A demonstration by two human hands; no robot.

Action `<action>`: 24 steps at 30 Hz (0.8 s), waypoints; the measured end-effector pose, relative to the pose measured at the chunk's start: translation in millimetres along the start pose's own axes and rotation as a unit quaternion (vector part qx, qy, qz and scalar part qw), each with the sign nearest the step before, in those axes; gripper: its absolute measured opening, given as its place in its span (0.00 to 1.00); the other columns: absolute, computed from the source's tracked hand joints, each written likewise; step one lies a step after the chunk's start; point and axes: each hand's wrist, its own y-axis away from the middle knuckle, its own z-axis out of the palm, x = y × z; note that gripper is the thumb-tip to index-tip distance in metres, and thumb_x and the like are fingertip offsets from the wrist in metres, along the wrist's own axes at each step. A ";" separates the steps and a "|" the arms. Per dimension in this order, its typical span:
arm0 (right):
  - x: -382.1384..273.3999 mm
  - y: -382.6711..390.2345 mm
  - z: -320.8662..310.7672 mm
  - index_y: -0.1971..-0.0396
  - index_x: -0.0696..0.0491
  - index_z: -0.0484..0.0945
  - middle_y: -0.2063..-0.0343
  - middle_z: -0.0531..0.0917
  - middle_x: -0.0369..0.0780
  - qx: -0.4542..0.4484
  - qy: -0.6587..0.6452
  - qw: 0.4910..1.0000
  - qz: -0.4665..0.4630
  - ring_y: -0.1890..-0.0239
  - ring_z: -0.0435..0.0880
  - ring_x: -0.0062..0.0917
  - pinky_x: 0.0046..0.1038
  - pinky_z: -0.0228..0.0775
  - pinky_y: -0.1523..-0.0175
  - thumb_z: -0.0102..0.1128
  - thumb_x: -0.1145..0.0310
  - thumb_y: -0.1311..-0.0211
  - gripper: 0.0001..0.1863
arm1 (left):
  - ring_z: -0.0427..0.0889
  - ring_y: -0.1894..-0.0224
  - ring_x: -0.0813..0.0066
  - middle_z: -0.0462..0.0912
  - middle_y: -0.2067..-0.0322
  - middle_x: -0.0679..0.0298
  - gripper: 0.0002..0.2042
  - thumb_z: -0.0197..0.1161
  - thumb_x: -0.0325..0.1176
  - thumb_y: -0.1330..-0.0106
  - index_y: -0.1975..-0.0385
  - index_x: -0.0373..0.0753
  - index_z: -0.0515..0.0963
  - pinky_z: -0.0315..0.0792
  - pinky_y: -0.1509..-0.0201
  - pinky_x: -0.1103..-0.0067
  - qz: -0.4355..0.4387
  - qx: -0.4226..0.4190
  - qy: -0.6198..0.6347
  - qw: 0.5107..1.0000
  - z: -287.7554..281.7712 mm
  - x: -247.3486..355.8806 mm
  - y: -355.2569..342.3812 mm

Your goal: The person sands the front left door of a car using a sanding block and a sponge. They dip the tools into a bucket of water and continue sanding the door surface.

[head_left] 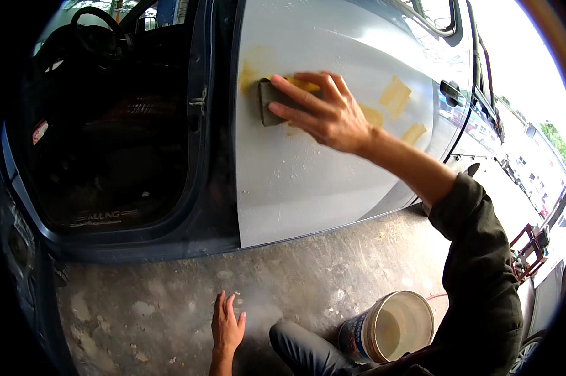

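The sanding block (pixel 276 100) is gripped by the right hand (pixel 323 113) and is best kept flat on the door panel (pixel 308 182), while, at six o'clock, the left hand (pixel 226 326) is spread open on the floor (pixel 138 294).

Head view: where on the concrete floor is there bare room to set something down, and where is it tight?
Bare floor runs between the grey car door and the white bucket, and another patch lies left of the left hand, which rests flat on the concrete. It is crowded at lower right, where the bucket sits against the person's knee. The right hand presses a sanding block on the door.
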 end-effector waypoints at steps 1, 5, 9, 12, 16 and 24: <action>11.4 -16.7 -4.5 0.43 0.32 0.78 0.31 0.66 0.32 0.011 0.006 1.000 -0.019 0.42 0.71 0.33 0.35 0.67 0.44 0.73 0.63 0.48 0.29 | 0.60 0.31 0.44 0.59 0.32 0.44 0.29 0.65 0.33 0.37 0.37 0.37 0.63 0.61 0.30 0.61 -0.002 0.004 0.004 1.000 -0.9 -1.0 -0.4; 15.0 -72.6 -3.2 0.45 0.35 0.79 0.32 0.67 0.35 0.105 0.075 0.979 0.157 0.44 0.69 0.34 0.38 0.65 0.46 0.70 0.64 0.45 0.25 | 0.59 0.30 0.46 0.58 0.31 0.46 0.29 0.64 0.32 0.36 0.36 0.37 0.63 0.62 0.30 0.62 -0.003 0.002 0.025 1.000 8.2 8.3 -12.4; -37.5 -0.7 14.7 0.41 0.33 0.76 0.29 0.63 0.32 0.002 0.026 1.000 0.000 0.41 0.70 0.33 0.39 0.66 0.41 0.68 0.69 0.45 0.29 | 0.59 0.30 0.46 0.58 0.31 0.47 0.29 0.64 0.32 0.36 0.35 0.38 0.62 0.63 0.31 0.62 -0.012 -0.003 0.008 1.000 -2.0 4.5 -2.3; -7.1 -31.7 6.1 0.42 0.35 0.76 0.31 0.65 0.31 0.000 0.030 0.999 -0.011 0.42 0.71 0.31 0.37 0.68 0.42 0.68 0.69 0.45 0.29 | 0.59 0.30 0.45 0.59 0.31 0.45 0.29 0.65 0.32 0.37 0.36 0.38 0.62 0.61 0.30 0.62 -0.008 0.015 -0.006 1.000 -4.6 -7.5 -0.8; -17.4 -57.1 3.8 0.43 0.36 0.78 0.31 0.65 0.36 0.065 0.062 0.989 0.120 0.41 0.68 0.34 0.39 0.64 0.45 0.69 0.68 0.45 0.27 | 0.59 0.30 0.45 0.58 0.31 0.45 0.29 0.64 0.31 0.36 0.35 0.38 0.62 0.60 0.29 0.61 -0.005 0.016 0.002 1.000 6.6 -0.3 -13.3; 13.1 -73.8 3.5 0.43 0.30 0.78 0.33 0.68 0.31 0.052 0.064 0.991 0.106 0.39 0.68 0.33 0.42 0.66 0.43 0.65 0.63 0.40 0.24 | 0.59 0.30 0.45 0.59 0.31 0.45 0.30 0.65 0.33 0.36 0.35 0.38 0.62 0.60 0.29 0.61 -0.005 0.019 -0.007 1.000 9.0 -5.4 -14.0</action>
